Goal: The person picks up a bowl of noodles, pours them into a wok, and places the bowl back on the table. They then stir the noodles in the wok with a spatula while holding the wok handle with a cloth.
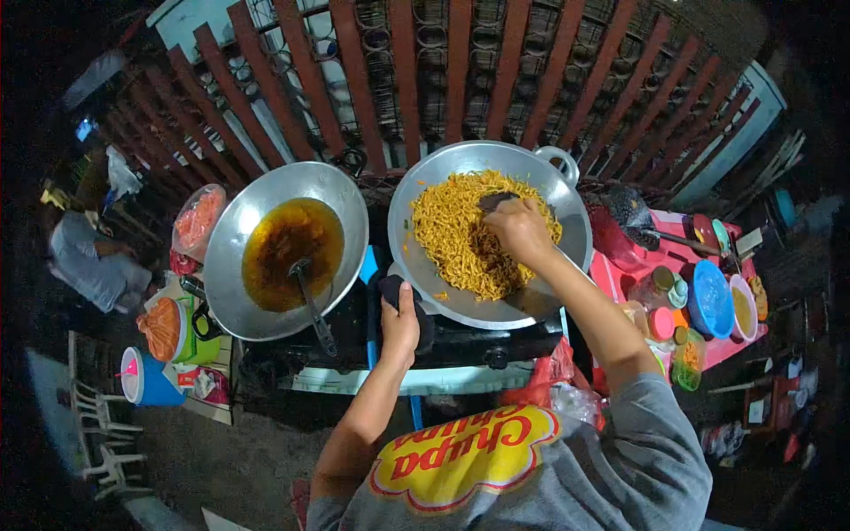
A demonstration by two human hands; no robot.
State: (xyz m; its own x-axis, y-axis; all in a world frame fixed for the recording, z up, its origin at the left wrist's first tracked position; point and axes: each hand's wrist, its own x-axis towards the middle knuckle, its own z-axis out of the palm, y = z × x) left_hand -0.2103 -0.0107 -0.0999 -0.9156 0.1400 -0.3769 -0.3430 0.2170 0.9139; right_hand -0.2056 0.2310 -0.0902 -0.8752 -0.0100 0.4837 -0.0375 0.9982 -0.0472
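Yellow-brown noodles (443, 230) fill the middle of a big metal wok (412, 199) on the stove. Over them is my right hand (522, 232), its fingers closed round a dark rounded thing (498, 200) whose kind I cannot make out. My left hand (401, 326) is at the wok's near left side, closed on a dark cloth (390, 288) against the rim, where a handle may be hidden. To the left, a second wok (228, 283) holds brown liquid (310, 234). A slotted metal ladle (312, 305) leans in it, untouched, its handle over the near rim.
Red wooden slats (403, 80) stand behind the black stove (460, 350). On the right, a pink-covered table (611, 279) bears jars, a blue bowl (710, 299) and a skimmer (630, 215). Tubs and bags (159, 326) stand at left, with another person (93, 257) beyond.
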